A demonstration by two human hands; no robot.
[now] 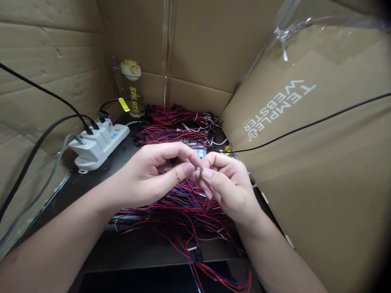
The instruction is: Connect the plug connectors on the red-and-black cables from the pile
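My left hand (161, 175) and my right hand (232, 185) meet over the middle of the table, thumbs and forefingers pinched close together. Between the fingertips shows a short bit of thin reddish wire (198, 169); the fingers cover most of it. Below the hands lies a loose pile of red, blue and black wires (171, 207), some trailing towards the front edge. A dark connector (198, 255) and a small white sleeve (192, 248) are on the trailing strands. Behind my fingers, partly hidden, is an item with a blue label (202, 153).
Bundled red and black wires (174, 132) are stacked at the back. A white power strip (104, 142) with plugged-in cables stands left, near a bottle (131, 75). Cardboard walls (320, 162) enclose the table (113, 252). A black cable (290, 133) crosses at right.
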